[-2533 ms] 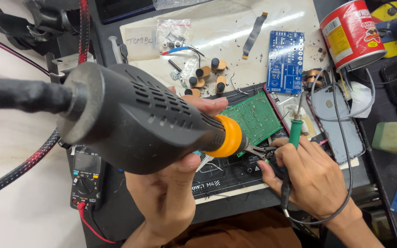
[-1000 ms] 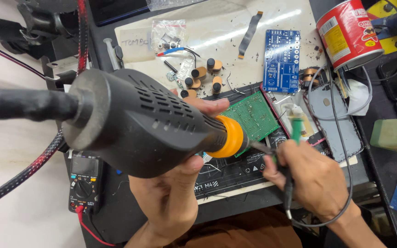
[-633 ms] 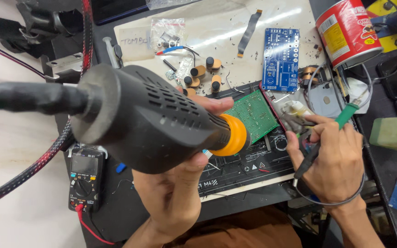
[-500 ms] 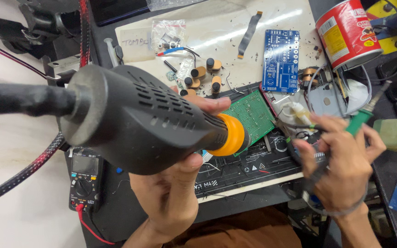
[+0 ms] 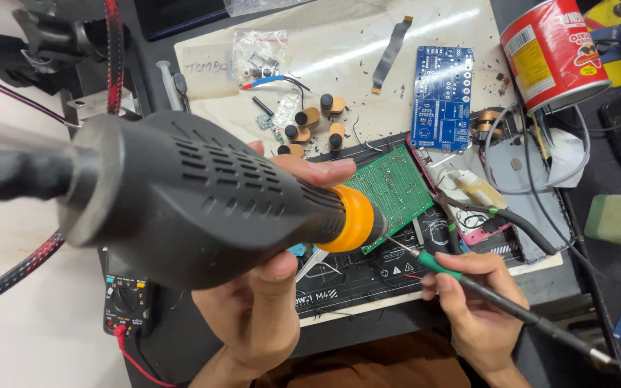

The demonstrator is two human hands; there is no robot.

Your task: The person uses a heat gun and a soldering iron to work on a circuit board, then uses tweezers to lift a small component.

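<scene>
Cluttered table (image 5: pixel 339 65) all round; mid-frame lies the green circuit board (image 5: pixel 397 188). My left hand (image 5: pixel 267 316) is clenched on the hot-air gun (image 5: pixel 203 197), and my right hand (image 5: pixel 479 302) has swung its soldering iron (image 5: pixel 440 264) back from the right, fingers pinching it, tip at the board's lower edge.

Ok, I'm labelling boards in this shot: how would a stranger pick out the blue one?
Start at the red can at the top right of the pale mat. Just left of it lies the blue circuit board, flat and untouched. Unlike the green board under the hot air gun, it is upright, rectangular and blue.
</scene>
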